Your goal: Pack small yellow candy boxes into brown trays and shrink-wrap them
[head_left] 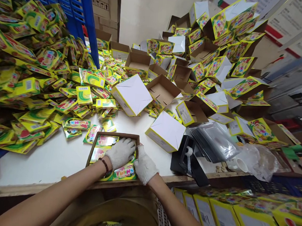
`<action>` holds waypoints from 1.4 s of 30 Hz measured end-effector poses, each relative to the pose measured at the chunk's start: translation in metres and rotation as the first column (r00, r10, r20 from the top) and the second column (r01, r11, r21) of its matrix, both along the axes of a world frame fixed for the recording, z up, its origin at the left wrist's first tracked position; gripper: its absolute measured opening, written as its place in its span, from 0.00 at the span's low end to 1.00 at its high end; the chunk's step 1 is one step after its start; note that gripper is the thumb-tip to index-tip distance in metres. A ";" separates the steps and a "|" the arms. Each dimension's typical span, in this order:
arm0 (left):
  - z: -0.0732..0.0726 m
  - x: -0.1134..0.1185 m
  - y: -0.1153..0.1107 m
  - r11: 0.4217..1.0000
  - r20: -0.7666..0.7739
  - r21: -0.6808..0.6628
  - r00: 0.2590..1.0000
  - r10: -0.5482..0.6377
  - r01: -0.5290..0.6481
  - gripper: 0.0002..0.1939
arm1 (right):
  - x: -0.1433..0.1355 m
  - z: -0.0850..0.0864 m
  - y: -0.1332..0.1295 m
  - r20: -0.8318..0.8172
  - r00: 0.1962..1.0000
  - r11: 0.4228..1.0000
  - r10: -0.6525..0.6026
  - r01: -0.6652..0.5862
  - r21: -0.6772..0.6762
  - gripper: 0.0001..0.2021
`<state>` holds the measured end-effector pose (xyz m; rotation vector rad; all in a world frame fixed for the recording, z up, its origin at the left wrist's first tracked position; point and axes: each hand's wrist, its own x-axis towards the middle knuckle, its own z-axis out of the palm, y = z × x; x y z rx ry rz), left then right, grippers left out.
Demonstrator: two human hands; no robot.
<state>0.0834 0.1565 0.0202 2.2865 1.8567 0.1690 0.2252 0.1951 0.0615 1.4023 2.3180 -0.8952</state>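
An open display box stands at the table's front edge with several small yellow-green packets lying flat inside. My left hand, in a white glove, lies over the packets near the box's right side, fingers stretched out and slightly apart. At the box's right wall is my gloved right hand, its fingers curled against the edge of the box. Loose packets lie just behind and left of the box.
A large heap of packets spills from a blue crate at the left. Empty and upturned boxes are piled behind and right. A black tape dispenser and plastic sleeves sit at the right. Filled boxes stand below the edge.
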 end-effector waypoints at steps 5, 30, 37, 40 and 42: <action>0.001 0.001 0.004 1.000 0.033 -0.016 0.999 0.006 -0.006 0.13 | -0.003 -0.002 -0.002 0.004 1.000 1.000 0.013 -0.013 0.008 0.35; 0.001 -0.092 -0.092 0.554 0.274 -0.007 0.531 0.802 -0.833 0.12 | -0.069 0.006 0.003 0.315 0.815 0.838 0.486 -0.537 0.095 0.37; 0.007 -0.096 -0.088 0.456 0.283 0.039 0.447 0.848 -0.889 0.15 | -0.053 0.032 0.014 -0.218 0.922 0.946 0.321 -0.303 0.112 0.11; 0.017 -0.073 -0.099 0.479 0.435 0.240 0.535 0.724 -0.844 0.22 | -0.065 0.038 0.006 -0.543 0.834 0.978 0.092 -0.177 -0.107 0.15; 0.025 -0.061 -0.101 0.610 0.477 0.364 0.704 0.527 -0.704 0.26 | -0.079 0.039 0.001 -0.668 0.742 0.955 -0.061 -0.152 -0.256 0.17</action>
